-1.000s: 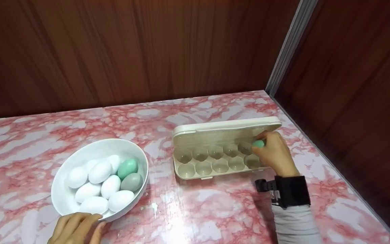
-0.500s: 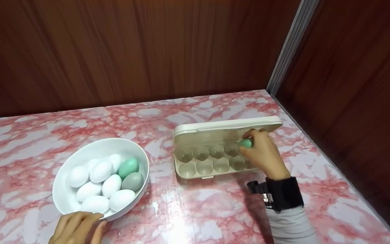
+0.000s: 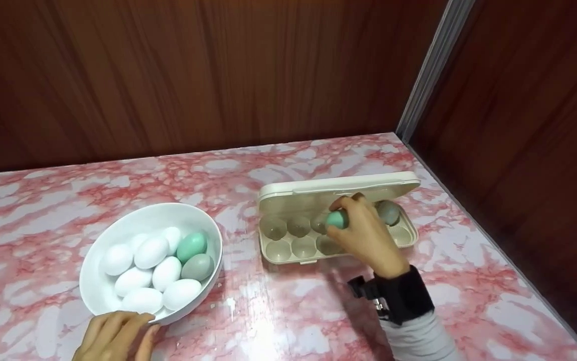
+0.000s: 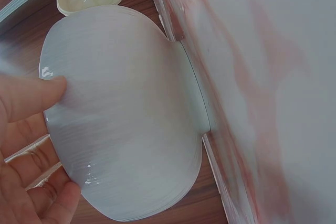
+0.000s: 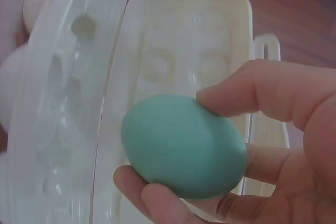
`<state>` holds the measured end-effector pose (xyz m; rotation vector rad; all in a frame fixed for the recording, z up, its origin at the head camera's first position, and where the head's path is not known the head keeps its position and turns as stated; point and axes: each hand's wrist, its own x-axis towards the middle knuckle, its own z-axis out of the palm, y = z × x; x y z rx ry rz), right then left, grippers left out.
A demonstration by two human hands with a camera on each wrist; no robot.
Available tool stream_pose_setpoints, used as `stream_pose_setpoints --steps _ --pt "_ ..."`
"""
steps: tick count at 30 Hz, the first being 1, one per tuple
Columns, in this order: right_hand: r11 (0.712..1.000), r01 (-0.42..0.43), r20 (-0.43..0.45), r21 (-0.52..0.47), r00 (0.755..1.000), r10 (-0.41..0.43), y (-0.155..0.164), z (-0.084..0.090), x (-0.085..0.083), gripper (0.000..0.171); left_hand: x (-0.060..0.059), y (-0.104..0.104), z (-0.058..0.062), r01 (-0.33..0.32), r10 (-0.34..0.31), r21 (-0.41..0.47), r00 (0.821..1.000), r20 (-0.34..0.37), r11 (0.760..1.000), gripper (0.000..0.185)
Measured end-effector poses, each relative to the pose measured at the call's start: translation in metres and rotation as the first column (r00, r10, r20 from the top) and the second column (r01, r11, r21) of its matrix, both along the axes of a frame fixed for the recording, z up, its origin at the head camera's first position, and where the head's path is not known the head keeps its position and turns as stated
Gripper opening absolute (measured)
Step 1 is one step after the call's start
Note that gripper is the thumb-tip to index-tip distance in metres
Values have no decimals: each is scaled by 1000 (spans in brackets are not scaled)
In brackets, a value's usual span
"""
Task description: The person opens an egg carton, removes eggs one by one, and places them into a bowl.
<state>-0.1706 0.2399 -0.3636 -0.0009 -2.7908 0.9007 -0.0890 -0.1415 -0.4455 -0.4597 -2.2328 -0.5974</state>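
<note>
My right hand (image 3: 364, 235) holds a teal egg (image 3: 337, 219) over the back row of an open cream egg carton (image 3: 281, 253); in the right wrist view the teal egg (image 5: 184, 146) is pinched between thumb and fingers (image 5: 262, 95). One grey-green egg (image 3: 388, 212) sits in the carton's far right back cup. My left hand (image 3: 115, 337) rests on the near rim of a white bowl (image 3: 93, 286) that holds several white eggs (image 3: 150, 252), a green egg (image 3: 191, 246) and a grey egg (image 3: 197, 267). In the left wrist view my fingers (image 4: 29, 98) touch the bowl's (image 4: 126, 124) outer wall.
The carton's lid (image 3: 338, 184) stands open at the back. The pink marbled tabletop (image 3: 278, 311) meets dark wood walls behind and on the right, with a metal corner strip (image 3: 426, 70) between them. A black wrist strap (image 3: 404, 296) sits on my right wrist.
My right hand has moved left along the carton with the teal egg, uncovering a grey-green egg in the far right back cup. My left hand has stayed at the bowl.
</note>
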Motion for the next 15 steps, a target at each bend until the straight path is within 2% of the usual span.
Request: stream_pose_setpoints --steps 9,15 --pt "994 -102 17 -50 995 103 -20 -5 3 29 -1 0 1 4 -4 3 1000 -4 1000 63" --pt "988 -151 1 -34 988 152 -37 -9 8 28 0 1 1 -4 4 1 1000 13 1000 62"
